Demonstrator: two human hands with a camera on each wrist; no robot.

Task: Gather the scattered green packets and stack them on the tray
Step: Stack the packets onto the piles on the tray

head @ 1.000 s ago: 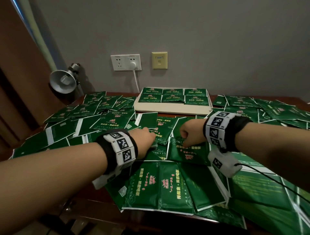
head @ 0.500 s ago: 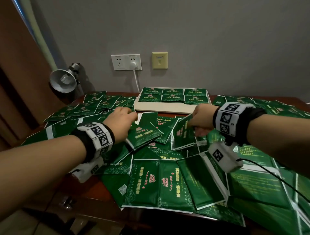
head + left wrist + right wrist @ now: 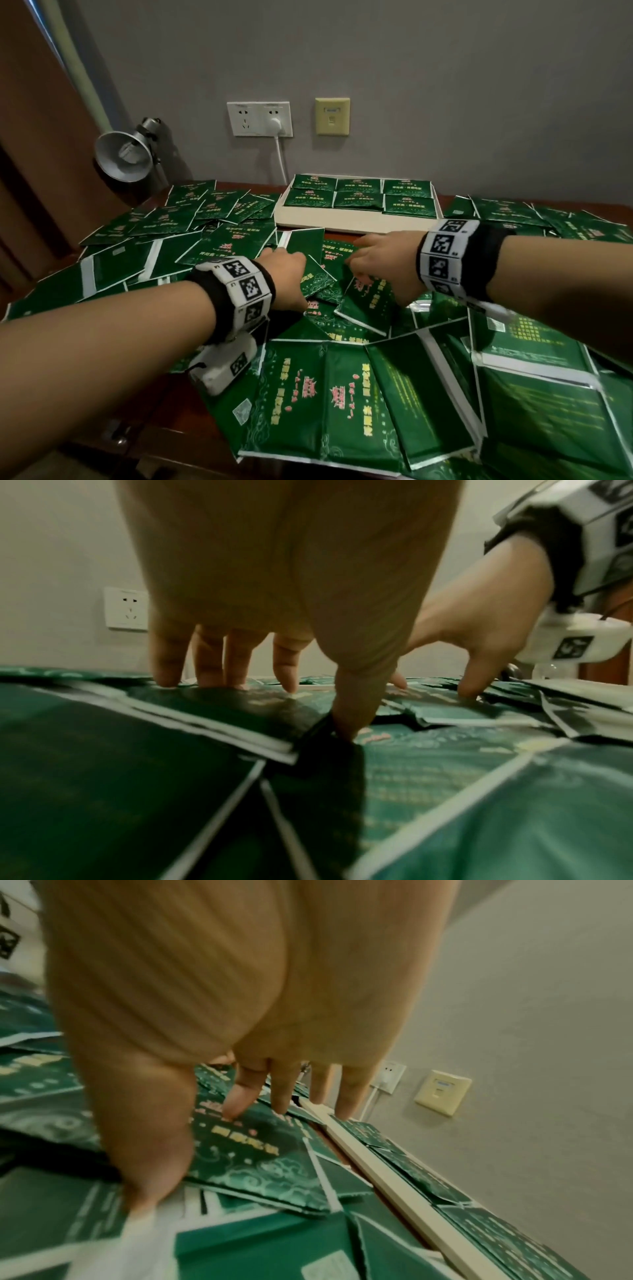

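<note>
Both hands have dropped back onto the packets (image 3: 318, 277), spread fingers (image 3: 205, 664) pressing them flat.

Grey wall (image 3: 445, 85) carries 1 white double socket (image 3: 259, 119) and 1 beige data outlet (image 3: 332, 116). Metal clamp lamp (image 3: 125, 156) at 10 o'clock on dark wooden desk (image 3: 144, 435).

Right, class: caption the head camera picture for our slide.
Both hands reach into scattered green packets before a part-filled tray.

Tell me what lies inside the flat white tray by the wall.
White tray holds green foil packets in two rows of three. Whether more lie beneath them is hidden.
</note>
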